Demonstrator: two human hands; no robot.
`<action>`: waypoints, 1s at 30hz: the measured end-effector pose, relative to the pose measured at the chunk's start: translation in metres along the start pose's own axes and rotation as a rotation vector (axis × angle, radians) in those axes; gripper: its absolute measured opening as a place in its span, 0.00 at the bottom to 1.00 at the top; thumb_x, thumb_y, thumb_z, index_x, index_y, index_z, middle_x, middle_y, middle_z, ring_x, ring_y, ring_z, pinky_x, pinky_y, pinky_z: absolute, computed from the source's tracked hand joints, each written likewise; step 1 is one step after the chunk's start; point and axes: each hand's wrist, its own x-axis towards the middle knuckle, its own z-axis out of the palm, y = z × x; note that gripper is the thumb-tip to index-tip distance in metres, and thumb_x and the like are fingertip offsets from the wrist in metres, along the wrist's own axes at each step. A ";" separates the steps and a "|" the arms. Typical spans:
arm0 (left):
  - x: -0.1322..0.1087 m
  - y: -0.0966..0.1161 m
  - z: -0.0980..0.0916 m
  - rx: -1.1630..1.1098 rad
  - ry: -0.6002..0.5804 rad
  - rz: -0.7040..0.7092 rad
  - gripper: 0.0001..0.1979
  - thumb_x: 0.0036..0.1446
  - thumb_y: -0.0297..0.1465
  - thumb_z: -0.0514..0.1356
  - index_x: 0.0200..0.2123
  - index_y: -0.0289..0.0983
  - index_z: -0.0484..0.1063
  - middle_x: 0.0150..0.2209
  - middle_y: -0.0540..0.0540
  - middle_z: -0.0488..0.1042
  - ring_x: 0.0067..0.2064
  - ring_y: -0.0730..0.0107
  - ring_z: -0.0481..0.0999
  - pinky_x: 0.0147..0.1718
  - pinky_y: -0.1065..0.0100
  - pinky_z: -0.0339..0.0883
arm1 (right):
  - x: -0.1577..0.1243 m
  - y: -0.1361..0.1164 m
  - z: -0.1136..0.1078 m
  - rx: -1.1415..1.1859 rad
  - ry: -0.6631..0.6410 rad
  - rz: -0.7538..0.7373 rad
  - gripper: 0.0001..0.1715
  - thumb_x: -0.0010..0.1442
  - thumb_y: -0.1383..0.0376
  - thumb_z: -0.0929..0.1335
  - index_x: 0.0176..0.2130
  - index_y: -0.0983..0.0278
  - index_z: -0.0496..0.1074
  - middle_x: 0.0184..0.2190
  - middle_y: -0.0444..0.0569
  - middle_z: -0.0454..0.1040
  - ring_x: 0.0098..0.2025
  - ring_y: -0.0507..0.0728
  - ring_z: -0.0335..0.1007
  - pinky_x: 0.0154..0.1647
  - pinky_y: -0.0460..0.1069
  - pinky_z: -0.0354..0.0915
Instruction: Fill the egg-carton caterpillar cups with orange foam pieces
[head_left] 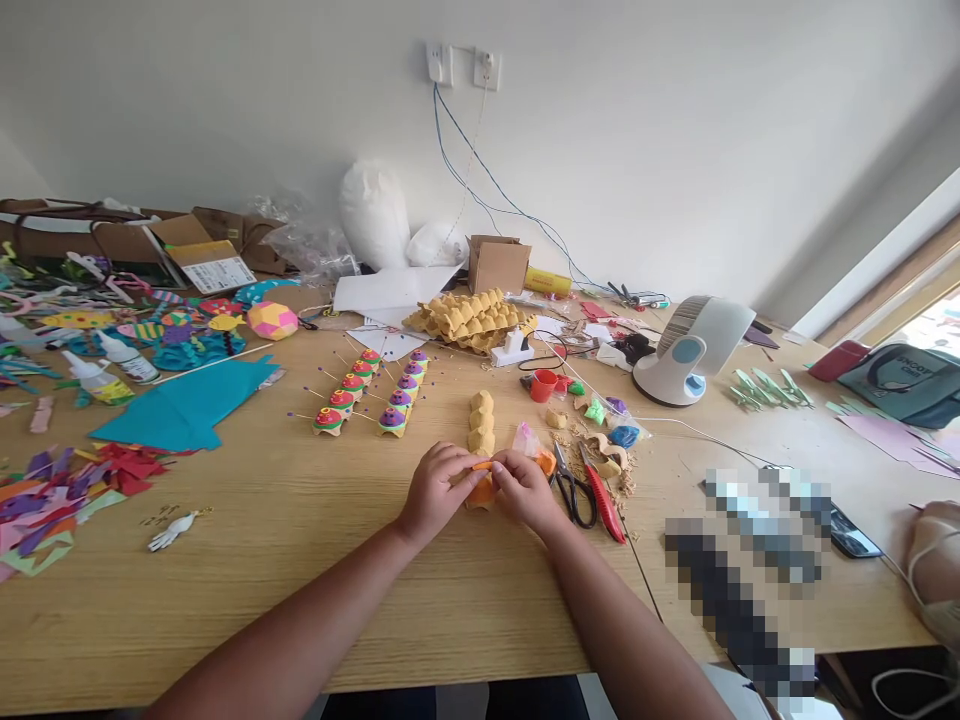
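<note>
My left hand [441, 488] and my right hand [528, 488] meet in front of me, fingertips pinching a thin orange strip of modelling clay [482, 465] between them. Just under the fingers stands a tan egg-carton strip [481, 425]; its nearest cup looks orange, partly hidden by my hands. Beside my right hand lie an orange clay lump [545, 462] and a clear plastic bag [526, 440]. Farther left are two decorated egg-carton strips, one with red tops [349, 390] and one with purple tops [403, 392], both bearing coloured clay and pins.
Black-handled scissors [574, 490] and a red-handled cutter [604, 500] lie right of my hands among shavings. Behind are a red cup [543, 385], stacked egg cartons [472, 318] and a white fan [694, 350]. Blue paper [191, 400], glue bottles [127, 357] and paper scraps [67, 500] cover the left.
</note>
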 end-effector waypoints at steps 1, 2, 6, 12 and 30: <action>0.000 0.000 0.001 -0.001 0.006 -0.003 0.10 0.63 0.30 0.66 0.48 0.42 0.81 0.39 0.45 0.82 0.42 0.63 0.78 0.44 0.61 0.73 | 0.000 0.000 0.000 0.006 0.010 0.015 0.28 0.64 0.41 0.66 0.33 0.62 0.71 0.25 0.44 0.69 0.28 0.54 0.65 0.31 0.48 0.62; -0.001 -0.001 0.001 -0.005 0.013 -0.003 0.12 0.62 0.30 0.66 0.50 0.42 0.80 0.40 0.45 0.82 0.43 0.63 0.79 0.45 0.61 0.73 | 0.001 0.000 0.001 0.002 0.025 0.024 0.27 0.64 0.42 0.66 0.33 0.62 0.71 0.25 0.44 0.69 0.27 0.53 0.64 0.30 0.48 0.61; -0.001 -0.001 0.002 -0.008 0.023 0.006 0.11 0.63 0.30 0.66 0.49 0.41 0.80 0.40 0.44 0.83 0.43 0.63 0.79 0.44 0.61 0.73 | 0.002 0.000 0.001 -0.061 0.055 -0.002 0.26 0.65 0.45 0.66 0.30 0.62 0.70 0.23 0.43 0.67 0.27 0.52 0.61 0.30 0.47 0.59; 0.001 0.001 -0.001 -0.003 0.021 -0.006 0.07 0.65 0.32 0.64 0.43 0.41 0.82 0.36 0.45 0.83 0.40 0.64 0.79 0.41 0.61 0.73 | 0.002 0.000 0.000 -0.060 0.016 -0.029 0.31 0.66 0.41 0.63 0.26 0.62 0.67 0.23 0.45 0.66 0.28 0.53 0.61 0.31 0.48 0.60; 0.002 0.004 -0.002 -0.069 -0.004 0.004 0.08 0.65 0.32 0.65 0.45 0.41 0.83 0.37 0.45 0.82 0.40 0.65 0.78 0.41 0.62 0.73 | 0.001 -0.002 -0.002 0.060 0.025 0.032 0.37 0.64 0.36 0.62 0.24 0.63 0.69 0.23 0.47 0.70 0.29 0.54 0.65 0.34 0.49 0.64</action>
